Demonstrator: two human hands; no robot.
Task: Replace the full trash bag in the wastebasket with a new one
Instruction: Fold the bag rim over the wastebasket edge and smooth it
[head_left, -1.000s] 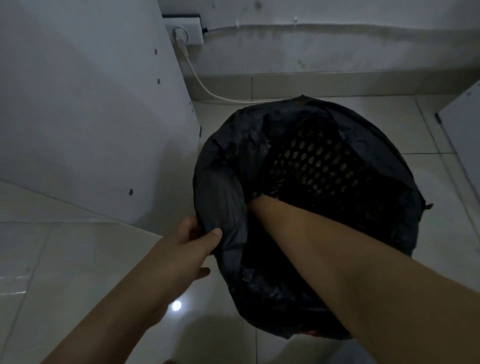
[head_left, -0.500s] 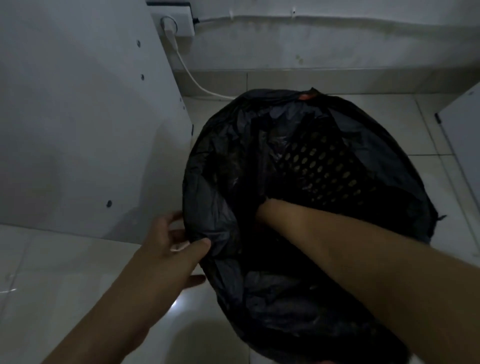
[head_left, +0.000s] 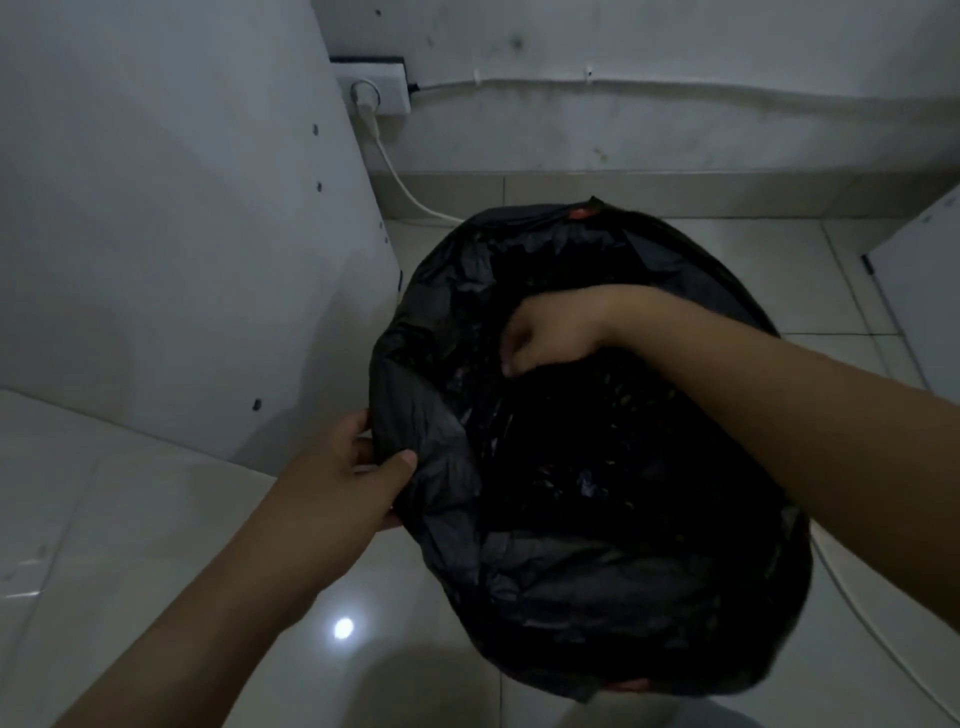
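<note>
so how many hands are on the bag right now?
2: left hand pinches the bag rim at its left edge; right hand is at the bag's mouth toward the far side, fingers curled on the film, grip unclear in the dark.

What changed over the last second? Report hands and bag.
The right hand rose from deep inside the trash bag and now shows near its far side, fingers curled; whether it grips is unclear. The left hand still pinches the bag's left rim.
</note>
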